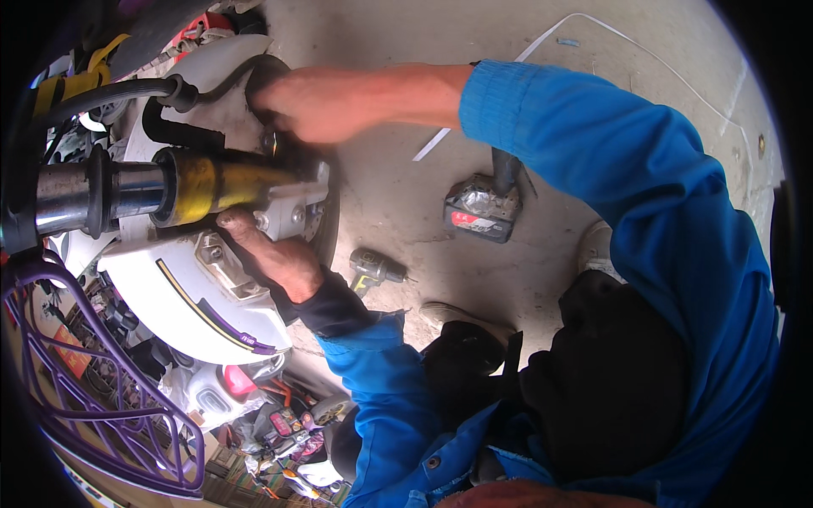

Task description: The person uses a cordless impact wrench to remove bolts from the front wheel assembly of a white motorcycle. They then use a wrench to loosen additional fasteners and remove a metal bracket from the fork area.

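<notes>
In the head view, a yellow fork leg [196,184] with a chrome tube runs in from the left beside a white mudguard [199,296] of a motorbike or scooter. My left hand [284,258] is closed against the lower side of this leg. One digit lies along its edge; the other fingers are hidden. Beyond the leg, my right hand [309,103] is bent into a closed shape beside a black hose [230,80]. Motion blurs it slightly, and what its fingertips hold cannot be seen. Dark shadow covers the spot below that hand.
A power tool with a battery pack [483,207] stands on the concrete floor, and a small yellow-green drill [373,269] lies nearer the wheel. A purple openwork frame [110,415] sits at lower left. Tools and parts are heaped behind it. A white strap [542,38] crosses the floor.
</notes>
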Motion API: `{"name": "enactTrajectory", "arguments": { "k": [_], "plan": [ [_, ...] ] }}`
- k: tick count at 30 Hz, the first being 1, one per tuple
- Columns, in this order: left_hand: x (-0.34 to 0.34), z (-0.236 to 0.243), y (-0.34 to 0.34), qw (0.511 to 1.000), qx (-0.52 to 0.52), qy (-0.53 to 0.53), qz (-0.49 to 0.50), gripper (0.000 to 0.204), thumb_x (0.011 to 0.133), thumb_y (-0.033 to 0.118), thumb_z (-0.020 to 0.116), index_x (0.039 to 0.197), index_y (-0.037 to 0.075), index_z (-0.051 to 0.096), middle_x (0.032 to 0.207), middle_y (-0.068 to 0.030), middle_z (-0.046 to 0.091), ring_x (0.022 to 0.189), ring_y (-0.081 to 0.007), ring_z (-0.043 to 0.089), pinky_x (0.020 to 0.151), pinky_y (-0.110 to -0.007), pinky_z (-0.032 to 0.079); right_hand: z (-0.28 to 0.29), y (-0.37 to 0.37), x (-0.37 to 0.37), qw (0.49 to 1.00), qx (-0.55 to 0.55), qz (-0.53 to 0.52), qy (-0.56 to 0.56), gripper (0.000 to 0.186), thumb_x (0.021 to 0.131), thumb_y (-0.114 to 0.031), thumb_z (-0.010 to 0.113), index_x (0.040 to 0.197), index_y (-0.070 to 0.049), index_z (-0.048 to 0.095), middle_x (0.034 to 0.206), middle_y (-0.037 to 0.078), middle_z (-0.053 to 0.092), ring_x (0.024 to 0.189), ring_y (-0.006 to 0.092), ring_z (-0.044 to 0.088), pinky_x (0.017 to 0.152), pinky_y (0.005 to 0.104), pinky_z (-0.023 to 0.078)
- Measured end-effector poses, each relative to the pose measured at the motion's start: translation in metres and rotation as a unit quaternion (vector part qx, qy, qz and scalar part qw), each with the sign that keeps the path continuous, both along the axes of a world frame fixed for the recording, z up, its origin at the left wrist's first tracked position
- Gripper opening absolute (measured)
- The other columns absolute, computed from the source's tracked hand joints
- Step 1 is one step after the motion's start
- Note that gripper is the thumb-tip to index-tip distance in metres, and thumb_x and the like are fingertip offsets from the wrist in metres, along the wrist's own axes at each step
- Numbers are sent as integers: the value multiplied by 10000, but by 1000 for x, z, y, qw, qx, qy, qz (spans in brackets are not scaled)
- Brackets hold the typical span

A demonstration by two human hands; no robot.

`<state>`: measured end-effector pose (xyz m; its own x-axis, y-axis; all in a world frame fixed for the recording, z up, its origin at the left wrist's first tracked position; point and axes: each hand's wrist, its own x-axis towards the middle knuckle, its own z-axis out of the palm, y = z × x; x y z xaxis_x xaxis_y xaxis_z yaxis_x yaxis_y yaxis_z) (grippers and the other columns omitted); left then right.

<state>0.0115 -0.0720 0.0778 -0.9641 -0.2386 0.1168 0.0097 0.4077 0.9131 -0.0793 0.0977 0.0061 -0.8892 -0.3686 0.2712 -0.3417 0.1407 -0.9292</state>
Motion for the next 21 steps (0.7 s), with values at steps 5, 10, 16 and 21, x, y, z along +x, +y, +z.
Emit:
{"name": "enactTrajectory", "arguments": {
  "k": [5, 10, 16, 21],
  "plan": [
    [0, -4, -7, 1000, -11, 7, 3, 763, 1011, 634, 529, 1487, 42, 455, 1462, -131, 504, 1308, -287, 500, 1128, -443, 379, -11, -1, -9, 992, 65, 48, 95, 351, 803, 14, 507, 1130, 70, 622, 1141, 266, 655, 1147, 437, 615, 966, 505, 501],
    [-2, -5, -10, 999, -29, 12, 12, 771, 1001, 639, 545, 1458, 21, 476, 1434, -136, 519, 1275, -287, 519, 1106, -437, 400, -5, 5, -12, 998, 60, 14, 24, 259, 878, -43, 540, 1100, 58, 625, 986, 211, 666, 986, 394, 652, 816, 469, 526],
    [0, -10, -12, 999, -18, 15, 33, 762, 1015, 630, 524, 1415, -19, 503, 1401, -173, 540, 1225, -281, 548, 1074, -412, 433, 24, 10, -13, 851, -220, 141, -457, 252, 966, -267, 567, 1016, -23, 602, 744, 33, 551, 685, 159, 574, 596, 346, 476],
    [3, -14, -9, 991, -113, 53, 42, 670, 1087, 545, 433, 1376, -53, 527, 1392, -215, 553, 1192, -277, 573, 1054, -389, 466, 4, 9, -28, 825, -281, 273, -409, 127, 981, -200, 559, 919, -90, 554, 659, -24, 466, 565, 68, 442, 511, 235, 359]
  ]
}}
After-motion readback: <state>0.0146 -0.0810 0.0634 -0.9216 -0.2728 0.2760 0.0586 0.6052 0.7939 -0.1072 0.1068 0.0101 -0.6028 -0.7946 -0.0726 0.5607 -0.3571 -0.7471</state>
